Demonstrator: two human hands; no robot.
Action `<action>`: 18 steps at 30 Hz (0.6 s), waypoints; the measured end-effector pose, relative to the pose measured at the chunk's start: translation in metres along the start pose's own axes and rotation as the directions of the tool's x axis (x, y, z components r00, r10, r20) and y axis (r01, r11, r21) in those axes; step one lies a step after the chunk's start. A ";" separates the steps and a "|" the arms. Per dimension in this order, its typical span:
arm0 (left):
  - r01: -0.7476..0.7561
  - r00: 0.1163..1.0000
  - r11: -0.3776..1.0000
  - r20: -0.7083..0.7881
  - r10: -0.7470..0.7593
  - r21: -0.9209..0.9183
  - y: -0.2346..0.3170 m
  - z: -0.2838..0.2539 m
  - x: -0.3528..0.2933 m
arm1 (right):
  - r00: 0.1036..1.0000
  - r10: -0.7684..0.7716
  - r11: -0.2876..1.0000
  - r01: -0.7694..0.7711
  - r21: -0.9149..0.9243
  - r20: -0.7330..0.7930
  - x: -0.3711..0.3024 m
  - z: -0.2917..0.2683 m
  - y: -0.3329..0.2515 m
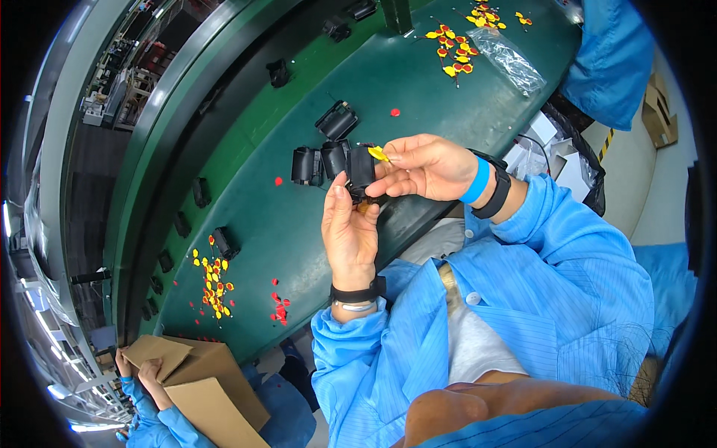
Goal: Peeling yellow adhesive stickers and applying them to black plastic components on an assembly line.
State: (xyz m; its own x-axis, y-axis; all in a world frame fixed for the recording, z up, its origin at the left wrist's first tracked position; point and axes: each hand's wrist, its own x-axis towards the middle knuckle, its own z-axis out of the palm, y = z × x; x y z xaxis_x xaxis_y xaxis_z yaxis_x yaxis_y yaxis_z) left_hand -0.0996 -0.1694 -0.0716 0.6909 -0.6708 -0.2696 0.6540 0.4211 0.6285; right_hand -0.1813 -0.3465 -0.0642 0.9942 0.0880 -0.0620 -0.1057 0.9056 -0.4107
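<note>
We take the held black case [361, 166] as our landmark. Our left hand [351, 231] is half curled, with thumb and fingers closed lightly on its near end. Our right hand [433, 168] is partly closed, thumb and finger pinching a yellow piece [378, 154] at the right side of the case.

We judge that the piece could slip or bend if this pinch loosens or pulls askew, and the case could tilt if the left grip gives. The 3 loose cases [306, 166] left of it lie close enough for a stray knuckle to knock.

Well right of the case, a black bag [595, 198] holds white scraps [571, 173] and clear plastic. Beyond it to the right lies a clear bag [509, 61]; we cannot tell its contents. Well to its near left, 2 co-worker's hands [151, 369] touch a cardboard box [213, 407], its inside hidden.
</note>
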 end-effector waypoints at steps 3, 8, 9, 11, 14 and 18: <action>-0.008 0.998 1.000 0.061 0.009 -0.017 0.006 0.005 -0.008 | 0.997 0.067 0.995 -0.065 0.070 -0.025 0.004 -0.004 -0.003; -0.060 0.991 0.995 0.126 0.050 0.075 0.006 0.006 -0.010 | 0.988 0.148 0.951 -0.153 0.270 0.038 0.006 -0.016 -0.012; -0.083 0.991 0.991 0.114 0.071 0.102 0.007 0.006 -0.010 | 0.988 0.152 0.950 -0.157 0.270 0.040 0.007 -0.015 -0.011; -0.122 0.990 0.984 0.080 0.112 0.132 0.007 0.004 -0.012 | 0.986 0.165 0.944 -0.163 0.287 0.017 0.009 -0.015 -0.009; -0.205 0.979 0.959 0.038 0.201 0.198 0.007 0.002 -0.012 | 0.991 0.131 0.989 -0.132 0.067 0.018 0.009 -0.010 -0.008; -0.285 0.954 0.926 -0.025 0.300 0.246 0.003 0.006 -0.013 | 0.997 0.059 0.989 -0.064 -0.132 -0.042 0.004 0.002 -0.004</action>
State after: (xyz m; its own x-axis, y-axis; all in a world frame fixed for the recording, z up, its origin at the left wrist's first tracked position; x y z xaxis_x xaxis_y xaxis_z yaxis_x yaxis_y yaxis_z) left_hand -0.1081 -0.1632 -0.0615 0.8629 -0.4979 -0.0867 0.3332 0.4315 0.8383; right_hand -0.1771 -0.3487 -0.0612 0.9845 0.1238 -0.1242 -0.1709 0.8357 -0.5220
